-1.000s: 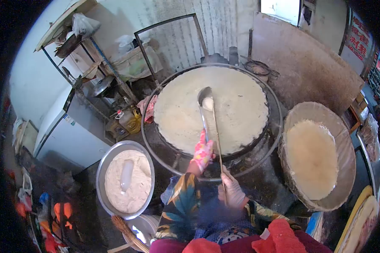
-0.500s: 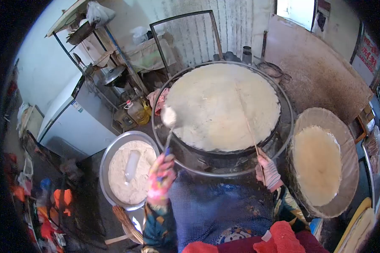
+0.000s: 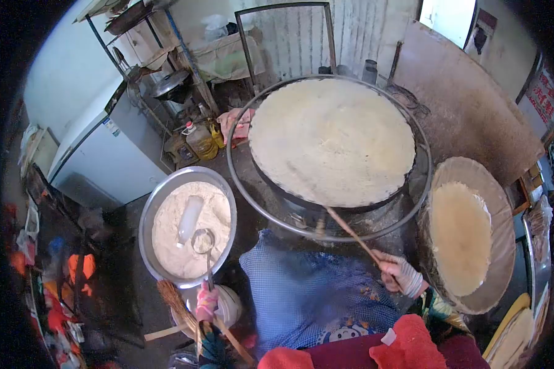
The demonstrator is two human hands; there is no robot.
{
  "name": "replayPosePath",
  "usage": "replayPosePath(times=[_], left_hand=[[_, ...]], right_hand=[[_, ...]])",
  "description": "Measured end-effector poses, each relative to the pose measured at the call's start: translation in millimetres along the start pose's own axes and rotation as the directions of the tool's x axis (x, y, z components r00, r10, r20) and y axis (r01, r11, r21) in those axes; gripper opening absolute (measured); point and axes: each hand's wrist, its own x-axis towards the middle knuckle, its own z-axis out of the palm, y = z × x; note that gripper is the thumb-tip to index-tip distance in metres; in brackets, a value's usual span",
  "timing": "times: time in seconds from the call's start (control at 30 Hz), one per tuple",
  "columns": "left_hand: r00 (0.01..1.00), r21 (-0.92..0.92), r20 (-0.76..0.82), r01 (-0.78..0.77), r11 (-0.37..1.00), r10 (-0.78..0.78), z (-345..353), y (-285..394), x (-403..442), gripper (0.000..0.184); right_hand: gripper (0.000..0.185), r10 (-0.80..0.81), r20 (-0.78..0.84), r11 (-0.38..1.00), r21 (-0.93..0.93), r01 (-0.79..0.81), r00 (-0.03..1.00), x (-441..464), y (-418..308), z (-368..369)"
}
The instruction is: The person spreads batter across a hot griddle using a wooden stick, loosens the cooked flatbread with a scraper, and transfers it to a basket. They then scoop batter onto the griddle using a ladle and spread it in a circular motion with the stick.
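My left hand (image 3: 207, 303), in a pink patterned glove, is closed around the handle of a ladle (image 3: 204, 242). The ladle's bowl is over the pale batter (image 3: 172, 252) in a large metal basin (image 3: 143, 230). A whitish translucent bottle-like object (image 3: 191, 219) lies in the batter. My right hand (image 3: 400, 272), with a pale wrap round the palm and wrist, grips a thin wooden stick (image 3: 354, 234). The stick's far end reaches the near edge of a large round griddle, which a thin layer of batter (image 3: 332, 141) covers.
A metal ring (image 3: 271, 225) surrounds the griddle. To the right stands a cloth-lined oval basket (image 3: 503, 246) with a round flat pancake (image 3: 461, 240) inside. A straw brush (image 3: 177, 302) and a white bucket (image 3: 229, 306) are beside the basin. Oil jugs (image 3: 201, 142) stand behind it.
My left hand has brought the ladle down and back from the griddle's left edge to the basin. My right hand has drawn the stick back towards the griddle's near edge.
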Motion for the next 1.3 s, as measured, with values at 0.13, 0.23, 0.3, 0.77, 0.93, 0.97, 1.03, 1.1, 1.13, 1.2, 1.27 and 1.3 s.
replayPosePath(times=[0.13, 0.23, 0.3, 0.77, 0.93, 0.97, 1.03, 1.1, 1.13, 1.2, 1.27, 1.3], left_hand=[[0.882, -0.037, -0.287, -0.401, 0.915, 0.374, -11, 103, -45, 0.063], [0.752, 0.129, -0.236, -0.604, 0.787, 0.616, 4, 178, -86, 0.067], [0.83, 0.333, -0.055, -0.509, 0.794, 0.555, 26, 210, -113, 0.07], [0.829, 0.323, -0.036, -0.518, 0.792, 0.558, 41, 218, -100, 0.07], [0.816, 0.312, -0.051, -0.535, 0.785, 0.576, 39, 216, -97, 0.07], [0.815, 0.315, -0.045, -0.537, 0.783, 0.577, 39, 216, -97, 0.07], [0.803, 0.324, -0.039, -0.553, 0.768, 0.595, 43, 214, -97, 0.07], [0.799, 0.315, -0.063, -0.553, 0.771, 0.598, 46, 213, -94, 0.069], [0.799, 0.316, -0.059, -0.554, 0.77, 0.599, 46, 214, -95, 0.068], [0.793, 0.326, -0.047, -0.562, 0.76, 0.607, 47, 212, -96, 0.068], [0.792, 0.339, -0.063, -0.556, 0.759, 0.607, 48, 213, -96, 0.067], [0.799, 0.333, -0.033, -0.558, 0.76, 0.6, 48, 213, -95, 0.067]], right_hand=[[0.05, -0.206, -0.042, 0.968, 0.139, 0.21, 0.978, 5, -5, 22], [0.047, -0.292, -0.282, 0.942, 0.08, 0.326, 0.914, 30, -14, 26], [0.048, -0.301, -0.256, 0.953, -0.129, 0.276, 0.919, 38, -3, 29], [0.043, -0.047, 0.066, 0.988, 0.153, 0.037, 0.997, 58, -60, 0], [0.043, -0.217, -0.215, 0.902, -0.418, 0.111, 0.952, 55, -69, -17], [0.044, -0.479, -0.093, 0.521, -0.83, 0.197, 0.873, 57, -70, -36], [0.039, -0.707, -0.072, -0.033, -0.99, -0.134, 0.703, 74, -74, -88], [0.034, -0.904, -0.033, 0.006, -0.998, -0.064, 0.427, 101, -93, -143], [0.032, -0.963, -0.012, 0.006, -1.0, -0.024, 0.27, 114, -103, -170], [0.035, -0.705, -0.464, 0.617, -0.775, 0.14, 0.537, 117, -96, -155], [0.035, -0.553, -0.405, 0.73, -0.657, 0.189, 0.728, 125, -75, -87], [0.034, -0.592, -0.337, 0.66, -0.724, 0.2, 0.732, 134, -61, -68]])
